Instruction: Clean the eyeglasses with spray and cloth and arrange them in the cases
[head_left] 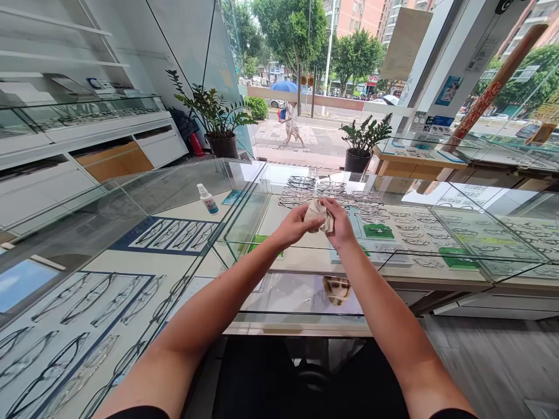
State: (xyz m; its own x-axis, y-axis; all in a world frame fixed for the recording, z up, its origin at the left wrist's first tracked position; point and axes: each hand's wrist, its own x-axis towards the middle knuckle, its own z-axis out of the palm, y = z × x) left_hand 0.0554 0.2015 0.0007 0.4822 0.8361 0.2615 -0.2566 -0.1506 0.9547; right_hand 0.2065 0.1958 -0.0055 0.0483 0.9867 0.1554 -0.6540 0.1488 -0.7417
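Observation:
Both my hands meet in front of me, above a glass display counter. Between them is a crumpled beige cloth. My left hand grips the cloth from the left with its fingers closed. On the other side, my right hand has its fingers wrapped round the same cloth. Whether anything lies inside its folds is hidden. A small white spray bottle with a blue label stands to the left of my hands. Several rows of eyeglasses lie under the glass beyond them.
Trays of eyeglasses fill the case to the left. A green case sits under the glass at right. Potted plants stand by the window, and a person with a blue umbrella is outside. Grey wooden floor shows at lower right.

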